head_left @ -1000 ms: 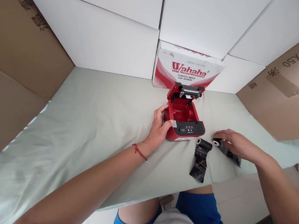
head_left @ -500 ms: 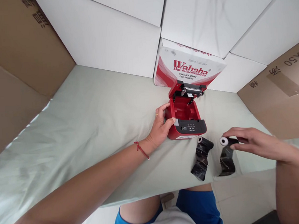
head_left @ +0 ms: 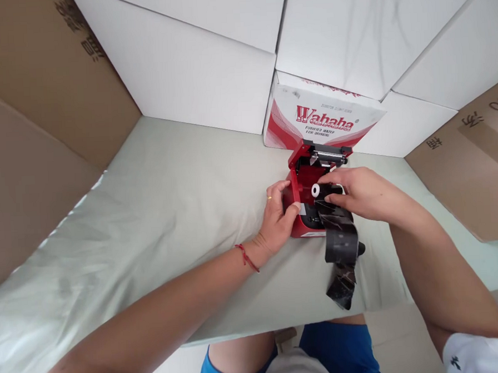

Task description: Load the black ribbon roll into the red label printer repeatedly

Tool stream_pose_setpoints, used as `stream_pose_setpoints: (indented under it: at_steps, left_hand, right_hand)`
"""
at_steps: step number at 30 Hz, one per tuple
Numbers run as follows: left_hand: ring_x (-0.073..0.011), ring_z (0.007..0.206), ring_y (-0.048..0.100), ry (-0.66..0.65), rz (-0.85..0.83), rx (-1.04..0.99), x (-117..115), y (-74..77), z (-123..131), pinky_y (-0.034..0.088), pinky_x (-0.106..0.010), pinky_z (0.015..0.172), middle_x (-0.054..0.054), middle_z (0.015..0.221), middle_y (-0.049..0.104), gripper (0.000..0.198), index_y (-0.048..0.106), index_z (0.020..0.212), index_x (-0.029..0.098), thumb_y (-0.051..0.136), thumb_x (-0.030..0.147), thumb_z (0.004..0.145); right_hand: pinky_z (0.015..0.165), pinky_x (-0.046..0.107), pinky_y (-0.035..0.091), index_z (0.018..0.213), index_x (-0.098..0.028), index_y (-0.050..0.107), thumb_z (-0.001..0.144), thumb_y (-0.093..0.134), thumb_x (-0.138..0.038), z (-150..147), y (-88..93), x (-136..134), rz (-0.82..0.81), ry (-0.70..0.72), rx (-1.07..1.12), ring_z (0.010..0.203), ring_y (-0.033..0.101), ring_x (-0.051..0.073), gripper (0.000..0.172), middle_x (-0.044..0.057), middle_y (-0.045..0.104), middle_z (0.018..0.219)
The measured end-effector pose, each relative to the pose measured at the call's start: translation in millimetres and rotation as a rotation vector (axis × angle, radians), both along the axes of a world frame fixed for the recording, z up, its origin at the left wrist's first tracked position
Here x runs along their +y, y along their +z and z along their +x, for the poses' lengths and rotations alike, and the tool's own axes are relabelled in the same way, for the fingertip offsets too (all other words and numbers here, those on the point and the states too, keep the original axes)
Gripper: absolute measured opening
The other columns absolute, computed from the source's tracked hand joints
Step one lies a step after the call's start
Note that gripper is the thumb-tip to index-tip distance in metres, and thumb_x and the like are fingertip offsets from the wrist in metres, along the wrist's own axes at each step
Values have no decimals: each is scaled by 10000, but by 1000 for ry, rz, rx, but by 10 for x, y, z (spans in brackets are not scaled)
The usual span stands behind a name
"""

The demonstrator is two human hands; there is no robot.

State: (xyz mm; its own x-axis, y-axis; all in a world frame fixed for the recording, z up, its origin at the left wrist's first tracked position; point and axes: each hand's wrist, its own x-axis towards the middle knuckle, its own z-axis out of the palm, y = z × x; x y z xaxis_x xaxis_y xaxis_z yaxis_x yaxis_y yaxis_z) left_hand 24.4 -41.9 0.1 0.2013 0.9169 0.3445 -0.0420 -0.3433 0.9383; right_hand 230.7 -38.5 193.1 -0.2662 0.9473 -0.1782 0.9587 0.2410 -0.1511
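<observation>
A small red and black label printer (head_left: 298,228) stands on the cloth with its lid (head_left: 320,152) raised. My left hand (head_left: 276,218) grips the printer's left side, thumb on the front top edge and fingers along the wall. My right hand (head_left: 358,192) pinches a black ribbon roll (head_left: 327,190) with a white core end, just over the printer's open bay. Its loose black strip hangs down over the printer's front. Below it lies a second black ribbon roll (head_left: 341,287), partly hidden by the hanging strip.
Behind the printer is a white and red Wahaha carton (head_left: 324,116). White boxes (head_left: 192,67) form the back wall. Brown cardboard boxes stand on the left (head_left: 53,107) and right (head_left: 481,163). A pale green cloth (head_left: 171,213) covers the table, whose front edge is near my legs.
My right hand has carried a black ribbon roll from the table at the right up and left to the printer's open bay. My left hand still holds the printer.
</observation>
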Motion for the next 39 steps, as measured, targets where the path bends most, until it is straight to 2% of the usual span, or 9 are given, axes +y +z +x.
stream_pose_setpoints:
  at_steps: [8, 15, 22, 25, 28, 30, 33, 36, 39]
  left_hand:
    - [-355, 1549, 603, 171, 262, 97, -206, 96, 0, 523, -646, 1347, -211, 1592, 625, 431, 541, 1555, 224, 559, 363, 1147]
    - [-360, 1432, 733, 63, 770, 213, -452, 74, -12, 568, -609, 1308, -143, 1367, 777, 707, 545, 1707, 251, 657, 420, 1030]
    - [-256, 1335, 761, 192, 943, 372, -462, 93, -6, 555, -465, 1341, -61, 1188, 848, 394, 797, 1397, 276, 783, 285, 1003]
    - [-242, 1336, 762, 176, 949, 403, -447, 106, -61, 574, -467, 1346, -44, 1197, 852, 400, 800, 1411, 312, 797, 284, 1012]
    - [-244, 1334, 753, 177, 970, 406, -437, 131, -102, 574, -470, 1363, -51, 1192, 842, 393, 813, 1403, 304, 810, 316, 1011]
    - [-235, 1319, 745, 203, 992, 381, -430, 165, -113, 571, -449, 1368, -52, 1177, 833, 355, 829, 1362, 282, 811, 315, 1009]
    - [-209, 1280, 733, 234, 1010, 361, -427, 234, -115, 553, -401, 1368, -43, 1149, 816, 279, 845, 1292, 265, 794, 262, 1018]
    - [-193, 1237, 725, 251, 1024, 380, -438, 298, -114, 519, -375, 1382, -35, 1121, 792, 220, 854, 1254, 263, 776, 265, 1048]
    - [-183, 1197, 720, 278, 1048, 409, -450, 336, -113, 506, -362, 1391, -27, 1081, 765, 177, 861, 1223, 270, 791, 309, 1066]
  right_hand:
    - [950, 404, 607, 1431, -298, 866, 1032, 680, -251, -225, -134, 239, -116, 30, -205, 1210, 837, 340, 443, 75, 908, 1370]
    - [1004, 367, 613, 1374, -293, 880, 1020, 714, -246, -202, -274, 290, -175, 35, -164, 1241, 842, 301, 393, 65, 911, 1370]
    - [958, 396, 598, 1411, -298, 868, 1047, 659, -271, -239, -320, 282, -185, -13, -232, 1207, 836, 321, 421, 62, 909, 1379]
    - [1027, 412, 639, 1324, -310, 901, 1059, 663, -339, -157, -211, 159, -193, 32, 24, 1170, 851, 292, 357, 49, 916, 1342]
    - [996, 422, 686, 1154, -317, 933, 1062, 739, -540, 3, -72, 7, 14, -56, 466, 1072, 859, 279, 310, 49, 927, 1190]
    - [924, 438, 693, 1052, -294, 931, 1065, 769, -619, 118, -33, -12, 387, -230, 673, 959, 846, 281, 364, 71, 908, 1030]
    - [1061, 492, 672, 1220, -258, 926, 1110, 730, -636, 249, -97, 128, 816, -336, 718, 1141, 852, 317, 440, 125, 909, 1230]
    - [1307, 555, 562, 1433, -262, 871, 1150, 627, -703, 303, -204, 305, 618, -288, 656, 1490, 754, 345, 578, 148, 828, 1554]
    - [1261, 572, 600, 1341, -278, 898, 1153, 556, -782, 306, -217, 329, 330, -170, 652, 1369, 808, 340, 637, 121, 876, 1431]
